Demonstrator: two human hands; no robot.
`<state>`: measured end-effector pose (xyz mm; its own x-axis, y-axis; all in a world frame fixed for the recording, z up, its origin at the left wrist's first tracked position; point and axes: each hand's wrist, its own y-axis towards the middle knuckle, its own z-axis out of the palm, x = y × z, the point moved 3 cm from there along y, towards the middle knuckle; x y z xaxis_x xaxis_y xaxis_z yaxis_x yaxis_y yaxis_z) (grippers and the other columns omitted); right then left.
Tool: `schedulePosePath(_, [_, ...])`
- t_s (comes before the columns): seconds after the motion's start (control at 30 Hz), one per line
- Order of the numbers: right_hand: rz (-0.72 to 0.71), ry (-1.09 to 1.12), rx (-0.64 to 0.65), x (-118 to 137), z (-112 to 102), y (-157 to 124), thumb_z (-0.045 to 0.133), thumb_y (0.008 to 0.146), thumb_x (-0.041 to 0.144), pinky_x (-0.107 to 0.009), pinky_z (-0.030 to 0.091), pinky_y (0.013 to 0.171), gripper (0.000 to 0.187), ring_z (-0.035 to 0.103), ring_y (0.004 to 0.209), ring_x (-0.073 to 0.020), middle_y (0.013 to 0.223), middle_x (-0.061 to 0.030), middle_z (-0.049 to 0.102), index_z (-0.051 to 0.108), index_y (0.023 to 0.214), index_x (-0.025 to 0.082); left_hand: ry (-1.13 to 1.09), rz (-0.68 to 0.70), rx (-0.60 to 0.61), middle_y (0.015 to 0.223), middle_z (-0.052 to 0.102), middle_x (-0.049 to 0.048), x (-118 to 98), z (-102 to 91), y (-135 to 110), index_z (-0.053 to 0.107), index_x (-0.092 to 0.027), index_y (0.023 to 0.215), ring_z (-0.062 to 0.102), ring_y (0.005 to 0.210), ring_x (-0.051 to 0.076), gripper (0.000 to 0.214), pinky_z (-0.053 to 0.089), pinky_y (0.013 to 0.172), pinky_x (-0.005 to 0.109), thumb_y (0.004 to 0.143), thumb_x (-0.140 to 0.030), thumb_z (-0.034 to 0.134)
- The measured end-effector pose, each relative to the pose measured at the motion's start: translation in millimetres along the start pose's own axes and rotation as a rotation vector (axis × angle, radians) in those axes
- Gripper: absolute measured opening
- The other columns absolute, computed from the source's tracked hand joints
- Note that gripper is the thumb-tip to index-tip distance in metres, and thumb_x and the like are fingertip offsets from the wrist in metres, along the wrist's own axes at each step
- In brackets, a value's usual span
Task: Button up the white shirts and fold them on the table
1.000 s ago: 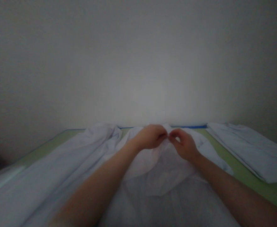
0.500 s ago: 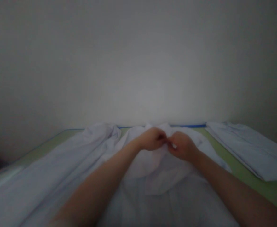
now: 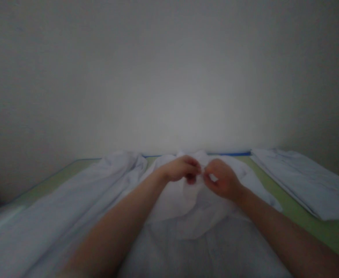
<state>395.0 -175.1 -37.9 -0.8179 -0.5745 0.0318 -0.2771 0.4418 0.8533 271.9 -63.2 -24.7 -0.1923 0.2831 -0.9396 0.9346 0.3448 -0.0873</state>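
Note:
A white garment (image 3: 198, 227) lies spread in front of me, with folds and a collar-like flap near its middle. My right hand (image 3: 223, 180) pinches a bit of it between thumb and forefinger, a small gap showing inside the curl. Just left of that pinch, my left hand (image 3: 182, 169) has its fingers bent and its thumb apart from them, fingertips close to the right hand's. Blur and dim light hide the exact spot between the fingertips.
Another white cloth (image 3: 79, 204) runs lengthwise along the left side. A folded white garment (image 3: 299, 181) lies at the right. Beneath is a green tabletop (image 3: 305, 227) with a blue edge, against a plain grey wall (image 3: 169, 77).
My left hand has drawn slightly left, its thumb and fingers parting from the right fingertips. The right hand keeps its pinch almost in place.

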Motion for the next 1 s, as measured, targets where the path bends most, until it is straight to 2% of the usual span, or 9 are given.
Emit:
schedulePosePath(0.13, [0.13,-0.075,-0.043,-2,-3,2,0.055,0.078,0.023,-0.03,0.037,0.072,0.012,0.051,0.07,-0.0147,0.068,-0.0028,0.057,0.056,0.067,0.018,-0.029,-0.03,-0.108,0.054,0.059,0.0031,-3,-5.1,1,0.059,-0.01,0.072,0.058,0.049,0.012,0.017,0.047,0.05,0.023,0.068,-0.026,0.062])
schedulePosePath(0.27, [0.243,0.053,0.032,0,2,2,0.055,0.077,0.024,-0.026,0.037,0.065,0.016,0.051,0.063,-0.0122,0.063,-0.0008,0.057,0.057,0.063,0.018,0.022,0.009,-0.168,0.055,0.058,0.0028,-4,-4.9,3,0.06,-0.01,0.069,0.059,0.053,0.012,0.016,0.049,0.054,0.023,0.071,-0.026,0.059])
schedulePosePath(0.37, [0.35,0.106,0.054,-3,7,0,0.057,0.078,0.032,-0.024,0.036,0.059,0.022,0.05,0.058,-0.0109,0.06,0.0002,0.056,0.057,0.062,0.017,0.115,0.034,-0.217,0.06,0.062,0.0043,-3,-3.7,5,0.061,-0.01,0.069,0.059,0.054,0.011,0.019,0.05,0.055,0.023,0.072,-0.028,0.058])
schedulePosePath(0.57, [0.487,-0.061,-0.049,-13,8,-3,0.066,0.071,0.037,-0.024,0.034,0.054,0.023,0.048,0.056,-0.0115,0.059,-0.0001,0.056,0.058,0.061,0.018,0.279,0.043,-0.307,0.067,0.065,0.0067,0,-4.4,10,0.064,-0.01,0.074,0.061,0.059,0.012,0.022,0.048,0.056,0.022,0.075,-0.029,0.054])
schedulePosePath(0.67, [0.482,-0.035,-0.012,-13,8,-4,0.065,0.072,0.037,-0.024,0.033,0.053,0.027,0.047,0.053,-0.0108,0.054,0.0007,0.054,0.055,0.056,0.017,0.34,0.056,-0.314,0.064,0.065,0.0059,1,-2.7,11,0.064,-0.01,0.072,0.06,0.057,0.012,0.022,0.046,0.054,0.021,0.075,-0.028,0.051])
schedulePosePath(0.77, [0.45,0.072,0.021,-10,8,-3,0.059,0.078,0.035,-0.023,0.034,0.054,0.029,0.047,0.055,-0.0107,0.055,0.0007,0.053,0.053,0.055,0.017,0.35,0.07,-0.268,0.062,0.064,0.0052,0,1.3,9,0.063,-0.011,0.07,0.06,0.056,0.012,0.02,0.045,0.051,0.021,0.074,-0.025,0.05])
schedulePosePath(1.0, [0.314,0.198,-0.003,-7,5,0,0.052,0.082,0.023,-0.025,0.041,0.065,0.02,0.052,0.066,-0.0124,0.067,-0.0016,0.056,0.052,0.063,0.017,0.261,0.058,-0.26,0.054,0.058,0.0029,-10,3.8,6,0.059,-0.011,0.066,0.056,0.048,0.01,0.018,0.042,0.045,0.02,0.074,-0.024,0.049])
